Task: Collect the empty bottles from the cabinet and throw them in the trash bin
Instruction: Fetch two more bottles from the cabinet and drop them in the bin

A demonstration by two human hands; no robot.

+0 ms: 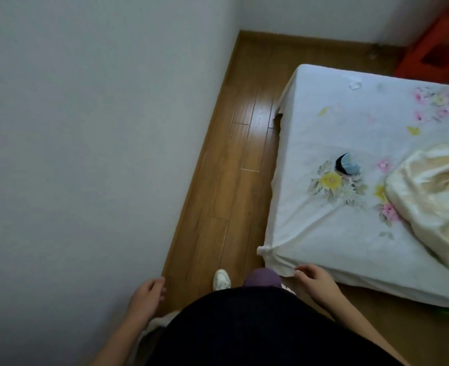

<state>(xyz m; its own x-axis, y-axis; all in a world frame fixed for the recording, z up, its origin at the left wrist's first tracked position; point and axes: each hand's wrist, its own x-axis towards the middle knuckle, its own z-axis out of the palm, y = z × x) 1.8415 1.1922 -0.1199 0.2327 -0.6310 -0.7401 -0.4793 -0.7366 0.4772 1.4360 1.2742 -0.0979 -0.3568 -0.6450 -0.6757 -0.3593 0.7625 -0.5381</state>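
Observation:
No bottle, cabinet or trash bin shows in the head view. My left hand [147, 299] hangs low at the left, close to the white wall, fingers loosely curled and holding nothing. My right hand [315, 282] is low at the right, just in front of the near corner of the bed [323, 223], fingers loosely bent and empty. Whether it touches the sheet corner I cannot tell. Below me are my dark top, a purple trouser leg [262, 278] and a white shoe [221, 279].
A narrow strip of wooden floor [234, 165] runs ahead between the white wall [86, 143] and the bed. On the flowered sheet lie a cream satin pillow [429, 204] and a small blue and black object [348, 165]. A red plastic crate [437, 51] stands at the far right corner.

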